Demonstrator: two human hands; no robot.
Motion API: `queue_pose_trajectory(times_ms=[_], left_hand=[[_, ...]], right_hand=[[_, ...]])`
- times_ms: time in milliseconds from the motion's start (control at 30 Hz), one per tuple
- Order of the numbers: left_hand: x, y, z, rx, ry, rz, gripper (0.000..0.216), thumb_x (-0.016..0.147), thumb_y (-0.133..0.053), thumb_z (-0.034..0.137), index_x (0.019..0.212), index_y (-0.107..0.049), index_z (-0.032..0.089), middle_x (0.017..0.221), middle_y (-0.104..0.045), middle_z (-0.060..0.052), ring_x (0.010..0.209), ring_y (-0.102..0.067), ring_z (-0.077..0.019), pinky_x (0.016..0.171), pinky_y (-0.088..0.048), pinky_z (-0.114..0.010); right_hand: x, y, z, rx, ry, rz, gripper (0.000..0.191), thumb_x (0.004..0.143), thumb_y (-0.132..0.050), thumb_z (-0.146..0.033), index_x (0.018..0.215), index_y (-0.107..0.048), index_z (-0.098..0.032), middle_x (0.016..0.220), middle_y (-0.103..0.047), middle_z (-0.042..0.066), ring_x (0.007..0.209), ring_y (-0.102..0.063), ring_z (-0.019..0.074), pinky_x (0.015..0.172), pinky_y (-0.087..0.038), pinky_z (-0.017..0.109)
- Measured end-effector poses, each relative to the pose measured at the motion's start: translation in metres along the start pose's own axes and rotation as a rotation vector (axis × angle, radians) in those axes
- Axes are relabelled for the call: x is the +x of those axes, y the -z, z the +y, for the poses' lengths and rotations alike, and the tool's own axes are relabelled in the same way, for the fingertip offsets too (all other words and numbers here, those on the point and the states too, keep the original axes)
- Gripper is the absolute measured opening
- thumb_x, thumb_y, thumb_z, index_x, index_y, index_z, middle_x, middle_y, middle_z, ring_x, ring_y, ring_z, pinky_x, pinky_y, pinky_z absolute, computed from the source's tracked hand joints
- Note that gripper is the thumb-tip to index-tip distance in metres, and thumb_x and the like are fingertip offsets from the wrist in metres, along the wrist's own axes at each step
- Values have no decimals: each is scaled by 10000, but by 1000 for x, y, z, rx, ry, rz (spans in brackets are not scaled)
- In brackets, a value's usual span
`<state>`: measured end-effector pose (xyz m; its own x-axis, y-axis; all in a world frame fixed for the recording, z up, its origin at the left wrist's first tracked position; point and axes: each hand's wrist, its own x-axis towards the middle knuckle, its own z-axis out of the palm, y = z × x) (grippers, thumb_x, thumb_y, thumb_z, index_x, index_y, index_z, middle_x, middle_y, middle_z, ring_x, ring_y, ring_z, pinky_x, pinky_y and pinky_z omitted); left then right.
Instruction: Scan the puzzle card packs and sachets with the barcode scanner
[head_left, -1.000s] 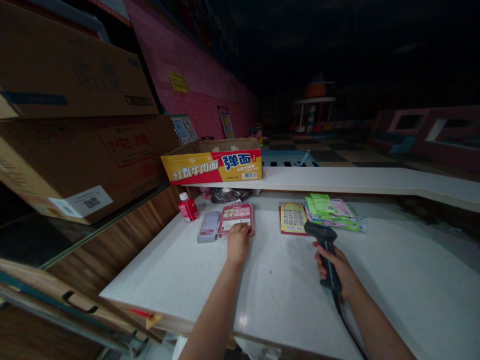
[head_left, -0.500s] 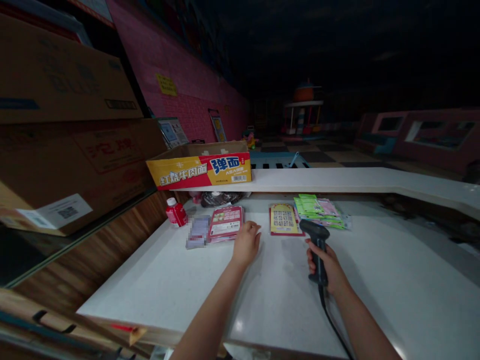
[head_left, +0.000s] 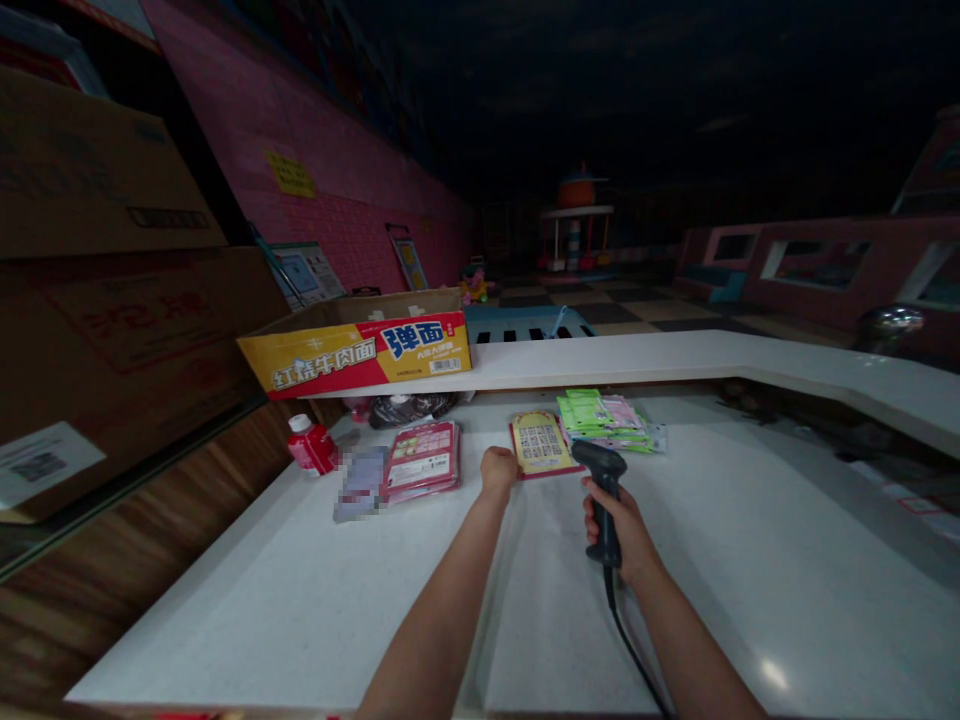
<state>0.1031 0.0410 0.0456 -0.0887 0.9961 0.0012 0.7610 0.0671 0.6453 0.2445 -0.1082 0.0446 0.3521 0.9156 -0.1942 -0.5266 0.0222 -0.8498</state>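
Observation:
My right hand (head_left: 628, 535) is wrapped around the handle of a black barcode scanner (head_left: 606, 500), its head pointing up and left and its cord trailing toward me. My left hand (head_left: 500, 473) has its fingers closed at the lower left edge of a flat red-and-yellow packet (head_left: 541, 446) with a grid of small dark printed squares. The packet lies on the white counter. To its right, green and pink packets (head_left: 609, 420) are piled. Left of my left hand sits a stack of red-and-white packets (head_left: 424, 460), with a greyish, pixelated packet (head_left: 363, 482) beside it.
A red bottle with a white cap (head_left: 310, 446) stands at the counter's left. Along the back runs a raised white ledge (head_left: 570, 362) carrying an open yellow-and-red noodle carton (head_left: 360, 350). Large brown cardboard boxes (head_left: 142, 330) are stacked on the left. A dark bundle (head_left: 412, 408) lies under the ledge.
My left hand has moved right, away from the red-and-white stack to the red-and-yellow packet, and its fingers have closed. My right hand still holds the scanner. The view has turned slightly right.

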Motion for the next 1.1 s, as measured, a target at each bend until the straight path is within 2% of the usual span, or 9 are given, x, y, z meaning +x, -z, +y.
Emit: queue_pose_trajectory(times_ms=[200, 400, 567, 767, 933, 1100], left_hand=[[-2, 6, 6, 150, 9, -26, 210, 805, -611, 155, 989, -695, 99, 1092, -711, -188, 1046, -674, -242, 772, -475, -246], [-5, 6, 9, 232, 16, -67, 211, 873, -537, 175, 1021, -678, 124, 1136, -698, -173, 1066, -667, -221, 790, -477, -235], [-5, 8, 9, 257, 16, -93, 251, 872, -584, 268, 1058, -665, 121, 1170, -688, -172, 1093, -657, -225, 790, -477, -229], [-2, 7, 12, 240, 33, -127, 245, 844, -599, 236, 1057, -671, 139, 1188, -688, -163, 1100, -659, -222, 766, -477, -224], [5, 9, 8, 187, 37, -115, 214, 836, -613, 231, 994, -689, 106, 1028, -734, -177, 981, -702, -235, 700, -481, -230], [4, 10, -1, 151, 24, -85, 202, 856, -616, 275, 953, -685, 112, 917, -748, -136, 877, -717, -206, 668, -475, -218]], right_hand=[[-1, -1, -2, 13, -3, 0, 512, 549, -862, -492, 858, -576, -200, 513, -575, -72, 350, -465, 82, 310, -368, 188], [-1, -2, -3, 7, -5, 6, 511, 552, -856, -495, 866, -582, -200, 511, -577, -71, 345, -469, 84, 310, -368, 189], [-1, -3, -3, 4, 4, 6, 495, 561, -848, -491, 860, -583, -200, 505, -572, -72, 342, -462, 84, 309, -369, 189], [-2, -3, -3, -1, 9, 10, 491, 553, -854, -483, 850, -588, -196, 503, -572, -67, 343, -465, 86, 310, -371, 190], [-2, -3, -2, 5, 17, 8, 486, 558, -854, -486, 844, -589, -195, 512, -574, -62, 346, -468, 87, 311, -371, 190], [-1, -2, -2, 6, 10, -3, 488, 560, -857, -478, 852, -589, -192, 514, -576, -60, 345, -469, 88, 309, -373, 192]])
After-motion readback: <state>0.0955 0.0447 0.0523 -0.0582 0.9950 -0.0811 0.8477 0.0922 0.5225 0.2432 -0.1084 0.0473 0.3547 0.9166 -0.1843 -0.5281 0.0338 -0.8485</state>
